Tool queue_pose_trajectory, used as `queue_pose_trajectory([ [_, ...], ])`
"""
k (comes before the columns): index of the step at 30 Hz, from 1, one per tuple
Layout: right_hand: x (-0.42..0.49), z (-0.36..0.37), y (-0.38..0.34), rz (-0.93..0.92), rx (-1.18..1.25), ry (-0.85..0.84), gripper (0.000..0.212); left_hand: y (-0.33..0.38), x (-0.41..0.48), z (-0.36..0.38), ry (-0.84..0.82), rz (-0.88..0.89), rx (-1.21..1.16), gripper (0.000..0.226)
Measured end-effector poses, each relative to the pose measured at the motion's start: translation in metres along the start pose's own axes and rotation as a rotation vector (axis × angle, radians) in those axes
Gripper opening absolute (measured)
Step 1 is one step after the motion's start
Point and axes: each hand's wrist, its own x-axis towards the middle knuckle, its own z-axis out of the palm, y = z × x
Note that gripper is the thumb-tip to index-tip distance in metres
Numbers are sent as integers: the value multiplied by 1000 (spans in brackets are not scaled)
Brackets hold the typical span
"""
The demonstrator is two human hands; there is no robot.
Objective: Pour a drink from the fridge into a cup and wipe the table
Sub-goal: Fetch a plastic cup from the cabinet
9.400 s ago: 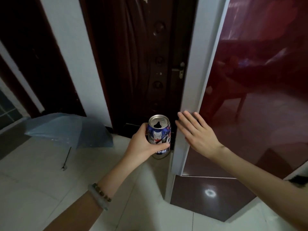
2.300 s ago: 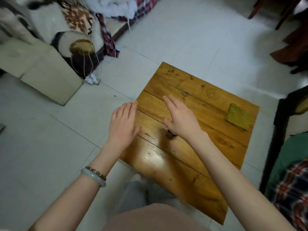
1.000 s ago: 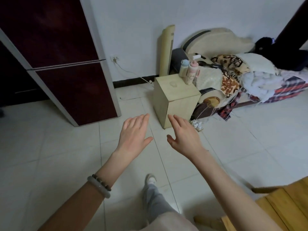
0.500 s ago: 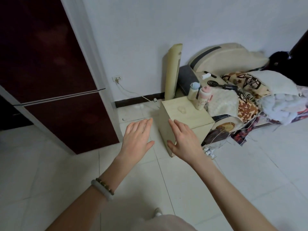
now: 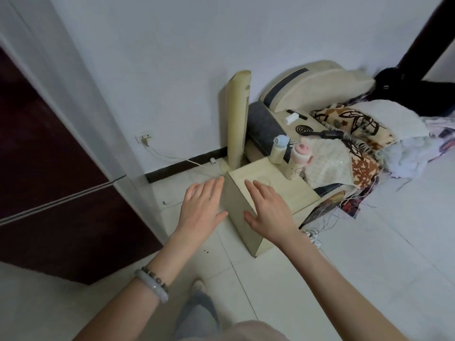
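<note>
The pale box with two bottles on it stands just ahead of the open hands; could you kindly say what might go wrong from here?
1. The pink-capped bottle stands near the far edge of the box, so a sweeping right hand might knock it off.
2. The cables trailing on the floor beside the box could catch the person's foot on a step forward.

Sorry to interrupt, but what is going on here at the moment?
A person is holding nothing: the left hand and the right hand are open, held out toward a pale wooden box beside the closed dark-red fridge. A blue-capped bottle and a pink-capped bottle stand on the box.
</note>
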Motion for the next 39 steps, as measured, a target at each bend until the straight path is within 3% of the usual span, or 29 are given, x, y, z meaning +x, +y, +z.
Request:
queue_pose_trajectory([
  [9,108,29,11,275,4,58,71,-85,127,37,-94,228,-76,87],
  [19,148,60,87,547,-9,8,69,-86,222,113,-223,414,-189,87],
  [32,198,126,231,772,130,-92,70,-34,342,237,-544,315,-419,85],
  [39,201,192,282,911,366,-136,65,-11,367,309,-754,294,-475,81],
])
